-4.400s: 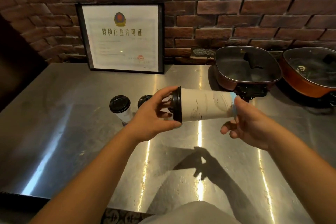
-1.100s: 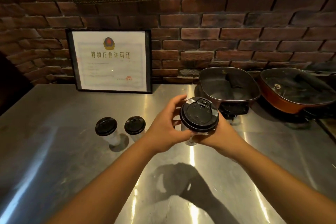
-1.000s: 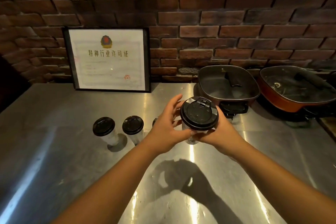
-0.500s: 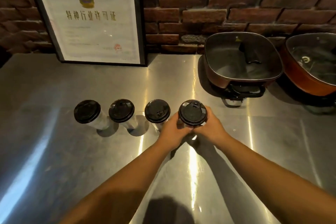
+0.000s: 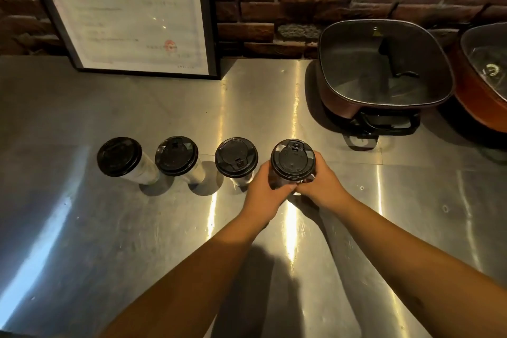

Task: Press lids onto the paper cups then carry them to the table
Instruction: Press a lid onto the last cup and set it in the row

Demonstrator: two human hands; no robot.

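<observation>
From the head view, four paper cups with black lids stand in a row on the steel table (image 5: 137, 228): three lidded cups (image 5: 119, 157) (image 5: 176, 155) (image 5: 236, 157) stand free at the left, their contents hidden, and the fourth cup (image 5: 292, 160) is at the right end. The left hand (image 5: 267, 189) and right hand (image 5: 321, 186) both wrap around the fourth cup's body just under its lid, thumbs meeting in front. Behind, two lidded electric pans (image 5: 384, 68) (image 5: 485, 74) look empty through glass, and a framed certificate (image 5: 131, 14) leans on the brick wall.
</observation>
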